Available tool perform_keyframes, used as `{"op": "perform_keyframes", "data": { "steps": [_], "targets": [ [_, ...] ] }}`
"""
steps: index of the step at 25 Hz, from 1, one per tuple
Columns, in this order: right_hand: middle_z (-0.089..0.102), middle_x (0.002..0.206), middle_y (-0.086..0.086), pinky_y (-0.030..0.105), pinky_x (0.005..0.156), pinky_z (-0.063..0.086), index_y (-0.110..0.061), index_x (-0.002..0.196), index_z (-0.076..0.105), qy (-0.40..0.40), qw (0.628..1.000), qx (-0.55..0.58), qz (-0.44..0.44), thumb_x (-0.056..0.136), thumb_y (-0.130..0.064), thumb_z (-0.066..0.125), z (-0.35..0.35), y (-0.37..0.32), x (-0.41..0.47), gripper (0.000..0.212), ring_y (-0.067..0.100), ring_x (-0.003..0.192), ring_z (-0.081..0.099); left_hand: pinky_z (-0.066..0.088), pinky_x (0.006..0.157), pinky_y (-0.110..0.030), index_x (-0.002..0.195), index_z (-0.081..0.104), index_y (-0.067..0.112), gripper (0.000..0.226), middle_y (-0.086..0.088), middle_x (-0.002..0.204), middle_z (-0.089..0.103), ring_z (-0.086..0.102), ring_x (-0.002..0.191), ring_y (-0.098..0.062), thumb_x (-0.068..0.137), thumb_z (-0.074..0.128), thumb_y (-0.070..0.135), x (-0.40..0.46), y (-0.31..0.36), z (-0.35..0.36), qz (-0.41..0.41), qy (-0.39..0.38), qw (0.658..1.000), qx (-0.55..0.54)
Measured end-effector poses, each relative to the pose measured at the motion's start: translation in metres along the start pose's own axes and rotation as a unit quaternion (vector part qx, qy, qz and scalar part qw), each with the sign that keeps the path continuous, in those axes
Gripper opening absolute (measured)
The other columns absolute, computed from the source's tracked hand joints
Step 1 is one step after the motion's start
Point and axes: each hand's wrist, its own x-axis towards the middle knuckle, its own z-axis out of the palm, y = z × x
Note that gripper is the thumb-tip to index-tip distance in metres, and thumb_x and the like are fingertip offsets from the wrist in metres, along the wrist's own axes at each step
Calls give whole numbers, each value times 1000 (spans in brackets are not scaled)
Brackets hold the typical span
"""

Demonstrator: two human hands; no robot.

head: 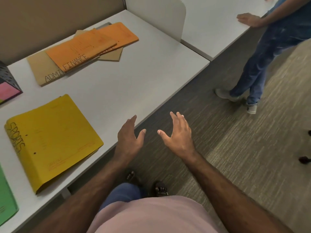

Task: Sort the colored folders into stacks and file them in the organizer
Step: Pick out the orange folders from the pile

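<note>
A yellow stack of folders [55, 137] marked SPORTS lies on the white desk [134, 78] near its front edge. Farther back, orange folders [94, 42] marked FINANCE rest on brown folders [42, 68] marked ADMIN. A green folder [5, 195] shows at the left edge. The black mesh organizer [7, 81] at far left holds pink and green folders. My left hand [129, 137] hovers open at the desk's front edge, right of the yellow stack. My right hand [178, 133] is open over the floor beside it. Both hold nothing.
A white divider panel [161, 19] stands at the desk's back right, with a second desk [215, 31] beyond it. Another person [269, 52] in jeans stands at the right, one hand on that desk. Carpeted floor lies to the right.
</note>
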Motion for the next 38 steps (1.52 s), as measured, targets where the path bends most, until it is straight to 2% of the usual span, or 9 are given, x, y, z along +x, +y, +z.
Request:
{"op": "perform_keyframes", "data": {
  "steps": [4,10,14,18,22,32,36,38],
  "targets": [
    [15,177,6,53,131,18,-29,168,20,-8,1000,11,-8,94,-62,66,13,-25,37,94,25,165,7,31,126,-50,163,29,33,69,4,170,34,30,157,-20,103,61,45,35,-13,-12,-2,15,1000,-25],
    [16,176,-5,56,128,27,-39,164,18,-11,999,29,-6,94,-68,64,24,-82,104,89,21,162,14,37,123,-45,161,33,30,68,3,167,39,37,153,-21,102,64,43,117,-28,-54,-17,54,995,-78],
    [21,176,-3,52,129,24,-34,167,21,-10,999,14,-50,97,-65,63,32,-121,146,87,18,162,16,39,121,-43,161,34,25,69,-1,167,40,38,153,-23,102,65,40,162,-38,-84,-13,86,992,-90],
    [22,175,-6,51,129,26,-36,166,22,-31,997,17,-73,97,-65,63,42,-156,179,85,16,162,18,36,120,-39,161,36,21,67,-2,166,42,39,152,-23,102,65,38,192,-54,-108,-17,123,988,-91],
    [27,173,-7,50,127,31,-35,164,27,-46,994,15,-101,97,-63,64,56,-182,208,82,16,160,25,37,123,-45,160,37,18,66,-4,164,42,38,152,-23,103,64,36,223,-76,-131,-16,152,985,-76],
    [43,166,5,50,123,35,-19,159,43,-87,975,-18,-204,96,-54,70,85,-237,318,77,24,154,37,36,122,-46,158,40,14,65,-8,164,41,34,153,-26,102,66,35,304,-102,-178,-110,238,963,-60],
    [44,164,11,50,122,34,-15,156,48,-102,967,-32,-232,97,-52,71,97,-245,384,73,30,153,37,36,122,-52,153,44,5,64,-18,161,40,33,152,-34,100,70,29,338,-125,-193,-161,280,944,-69],
    [48,159,13,51,120,37,-12,153,50,-93,967,-12,-239,96,-47,74,102,-248,417,71,31,149,42,38,120,-49,152,44,3,67,-19,156,44,37,148,-36,98,72,30,353,-138,-200,-199,295,932,-69]
  ]
}}
